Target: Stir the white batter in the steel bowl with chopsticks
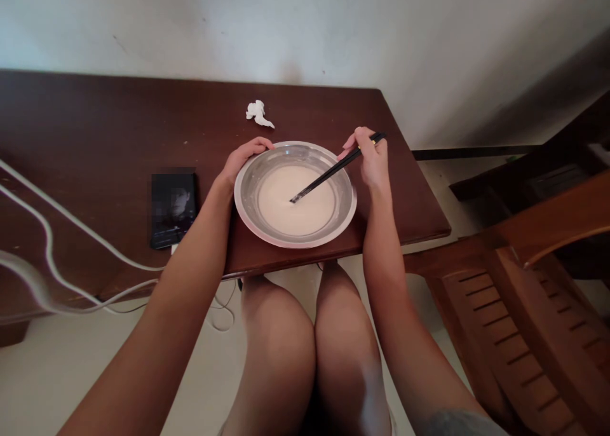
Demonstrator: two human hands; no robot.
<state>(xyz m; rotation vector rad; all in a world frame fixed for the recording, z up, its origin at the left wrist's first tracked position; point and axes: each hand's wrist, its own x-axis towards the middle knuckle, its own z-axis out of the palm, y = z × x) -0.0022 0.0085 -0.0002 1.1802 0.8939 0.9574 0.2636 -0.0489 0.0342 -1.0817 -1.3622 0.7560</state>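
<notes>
A shallow metal bowl (296, 241) stands near the front edge of the dark wooden table, holding a pale, creamy white liquid (286, 218). My left hand (242, 159) grips the bowl's far left rim, fingers along the edge. On the right side, my right hand (373, 161) is closed round a pair of black chopsticks (328, 175) with a gold band near the top. They slant down to the left over the bowl, held close together. Their tips dip into the liquid near its middle and carry some white residue.
Behind the bowl lies a crumpled white tissue (258, 113) on the table (95, 131). A phone (174, 210) with its screen lit rests left of my forearm, and white cables (50, 239) run nearby. A slatted wooden chair (495, 321) stands at the right; a wall is behind.
</notes>
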